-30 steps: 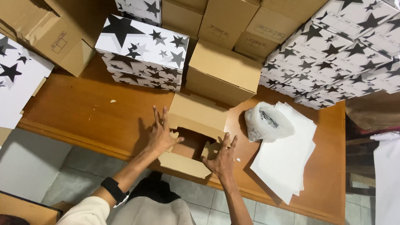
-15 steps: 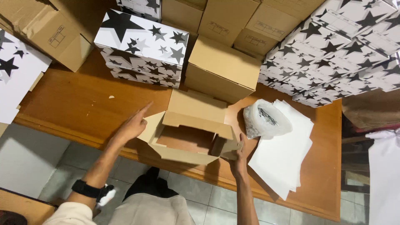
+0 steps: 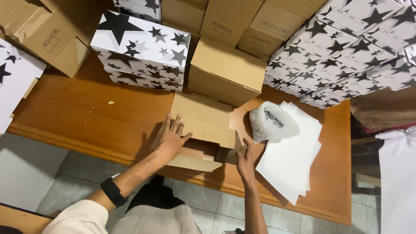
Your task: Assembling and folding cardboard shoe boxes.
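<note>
Head view looks straight down on a plain brown corrugated cardboard box, half folded, lying at the near edge of the orange-brown wooden surface. The left hand lies flat on the box's left side with fingers spread, gripping nothing. The right hand sits at the box's right near corner, fingers extended against a side flap, not clamped on it. The lid panel lies partly down over the open cavity.

To fold this well, I judge the left palm should keep pinning the body so it cannot slide off the edge, while the right guides the flap along its crease squarely.

Just right of the box lie a crumpled clear plastic bag and a stack of white paper sheets. Behind stand a closed brown carton and white star-printed boxes.
</note>
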